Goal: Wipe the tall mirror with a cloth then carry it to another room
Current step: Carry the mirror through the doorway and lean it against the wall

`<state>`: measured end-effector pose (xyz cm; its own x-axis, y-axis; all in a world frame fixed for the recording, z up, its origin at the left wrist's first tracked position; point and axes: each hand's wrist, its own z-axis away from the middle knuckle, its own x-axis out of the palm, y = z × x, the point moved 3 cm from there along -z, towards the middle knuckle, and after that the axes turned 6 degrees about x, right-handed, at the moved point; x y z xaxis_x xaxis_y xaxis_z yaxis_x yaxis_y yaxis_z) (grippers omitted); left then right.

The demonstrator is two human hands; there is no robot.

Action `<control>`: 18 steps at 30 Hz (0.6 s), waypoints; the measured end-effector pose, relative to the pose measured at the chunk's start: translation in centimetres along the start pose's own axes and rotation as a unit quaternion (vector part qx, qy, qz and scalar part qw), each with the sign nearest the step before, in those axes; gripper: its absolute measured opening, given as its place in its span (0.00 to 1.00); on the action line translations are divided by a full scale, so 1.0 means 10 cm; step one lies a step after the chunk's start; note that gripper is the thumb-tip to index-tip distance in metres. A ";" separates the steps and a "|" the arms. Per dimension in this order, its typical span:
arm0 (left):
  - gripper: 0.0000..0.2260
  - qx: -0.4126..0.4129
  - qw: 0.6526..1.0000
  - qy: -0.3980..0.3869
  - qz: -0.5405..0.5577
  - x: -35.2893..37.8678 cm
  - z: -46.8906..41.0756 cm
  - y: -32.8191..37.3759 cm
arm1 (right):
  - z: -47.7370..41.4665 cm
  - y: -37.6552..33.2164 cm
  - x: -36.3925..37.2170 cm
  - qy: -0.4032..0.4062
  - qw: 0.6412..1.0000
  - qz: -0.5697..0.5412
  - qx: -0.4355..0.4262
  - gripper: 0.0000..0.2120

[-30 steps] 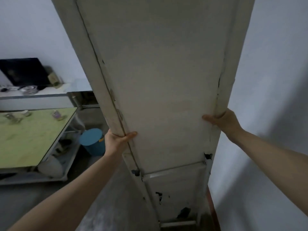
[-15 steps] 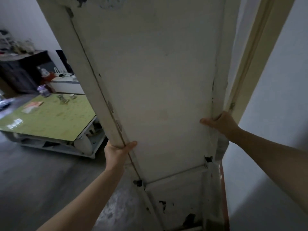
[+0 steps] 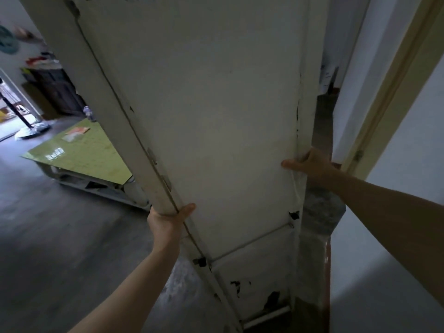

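The left hand (image 3: pixel 168 219) is wrapped round the left edge of the mirror (image 3: pixel 204 116) and the right hand (image 3: pixel 310 164) round its right edge a little higher, both closed on the frame, with the mirror upright in front of the person, its white back facing them. It looks stiff, tall, awkward and fragile, so gripping the two side rails low down seems right. One mirror, two hands, one green table (image 3: pixel 81 150) at left, one doorframe (image 3: pixel 384 92) at right.

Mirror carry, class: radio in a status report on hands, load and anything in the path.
Left hand and right hand gripping mirror edges. Back panel faces camera, held upright. Door frame close on right; green table left.
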<state>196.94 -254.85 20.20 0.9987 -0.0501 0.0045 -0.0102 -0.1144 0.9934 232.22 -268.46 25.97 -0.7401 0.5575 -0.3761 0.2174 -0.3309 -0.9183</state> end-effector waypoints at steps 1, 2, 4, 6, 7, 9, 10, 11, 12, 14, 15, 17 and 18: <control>0.23 -0.002 1.000 0.010 -0.001 -0.02 0.03 0.00 | -0.02 -0.02 0.02 -0.003 1.000 0.000 0.003 0.13; 0.24 -0.001 1.000 0.017 -0.004 -0.04 0.04 0.00 | -0.05 -0.03 0.04 -0.006 1.000 -0.002 0.006 0.11; 0.24 0.000 1.000 0.027 -0.007 -0.09 0.08 -0.01 | -0.10 -0.07 0.10 -0.026 1.000 -0.006 0.010 0.12; 0.26 0.001 0.999 0.034 -0.004 -0.13 0.12 0.00 | -0.13 -0.12 0.15 -0.054 0.999 -0.008 0.004 0.23; 0.26 0.002 0.999 0.038 -0.004 -0.14 0.13 0.01 | -0.13 -0.15 0.18 -0.062 0.998 -0.010 0.004 0.29; 0.26 0.006 0.999 0.040 0.002 -0.17 0.16 0.04 | -0.12 -0.20 0.23 -0.060 0.998 -0.006 -0.004 0.37; 0.26 0.009 0.999 0.037 0.005 -0.18 0.20 0.06 | -0.12 -0.21 0.26 -0.054 0.998 -0.008 -0.007 0.38; 0.25 0.011 0.999 0.035 0.006 -0.19 0.23 0.07 | -0.12 -0.22 0.28 -0.048 0.999 -0.012 -0.008 0.39; 0.25 0.014 0.999 0.034 0.005 -0.20 0.26 0.07 | -0.13 -0.22 0.30 -0.045 0.999 -0.015 -0.007 0.39; 0.25 0.014 0.999 0.037 0.004 -0.22 0.32 0.07 | -0.13 -0.23 0.33 -0.034 0.999 -0.009 -0.006 0.39; 0.24 0.012 0.999 0.040 0.005 -0.24 0.33 0.08 | -0.12 -0.23 0.34 -0.029 1.000 -0.007 -0.008 0.39; 0.24 0.011 0.999 0.043 0.003 -0.29 0.36 0.10 | -0.09 -0.24 0.38 -0.022 1.000 -0.011 -0.012 0.39; 0.25 0.012 0.999 0.042 -0.002 -0.31 0.38 0.10 | -0.07 -0.23 0.39 -0.020 1.000 -0.019 -0.012 0.39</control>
<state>193.67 -258.61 20.74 0.9993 0.0345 0.0109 -0.0060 -0.1386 0.9903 229.25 -264.99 26.49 -0.7730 0.5383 -0.3358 0.2035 -0.2909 -0.9349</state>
